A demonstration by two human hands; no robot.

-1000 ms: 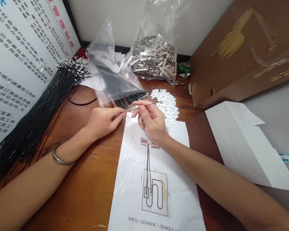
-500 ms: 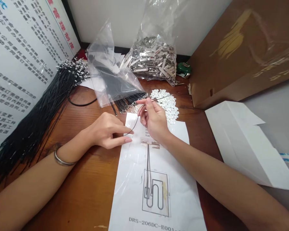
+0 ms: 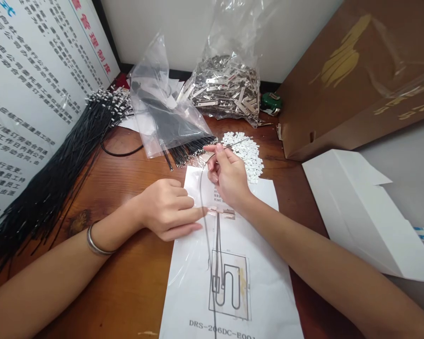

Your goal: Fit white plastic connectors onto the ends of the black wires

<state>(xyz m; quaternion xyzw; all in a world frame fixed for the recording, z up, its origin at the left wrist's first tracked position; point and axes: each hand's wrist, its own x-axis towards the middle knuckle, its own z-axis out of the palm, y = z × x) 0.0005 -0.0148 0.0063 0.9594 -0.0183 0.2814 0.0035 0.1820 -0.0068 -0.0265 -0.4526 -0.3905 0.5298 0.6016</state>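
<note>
A thin black wire point(image 3: 208, 247) is pinched between the thumb and index finger of my right hand point(image 3: 228, 174), above the top of a printed drawing sheet point(image 3: 268, 245). One short end sticks out to the right over a pile of small white pieces point(image 3: 252, 157); the long part, blurred, runs down across the sheet. My left hand point(image 3: 171, 209) is over the sheet's left edge, index finger and thumb stretched out and apart, the other fingers curled. Its index fingertip is close to the wire; whether they touch I cannot tell.
At the back, a clear bag point(image 3: 169, 113) covers black wires with metal ends, beside a bag of metal strips point(image 3: 226, 89). A black wire bundle point(image 3: 53, 183) lies left against a printed board point(image 3: 21, 94). To the right are a green tape measure point(image 3: 271, 103), brown box point(image 3: 339, 89) and white folded card point(image 3: 360, 212).
My left hand has let go of the wire and moved slightly down and right. The wire's long part now hangs down across the sheet. My right hand keeps its pinch, almost unmoved.
</note>
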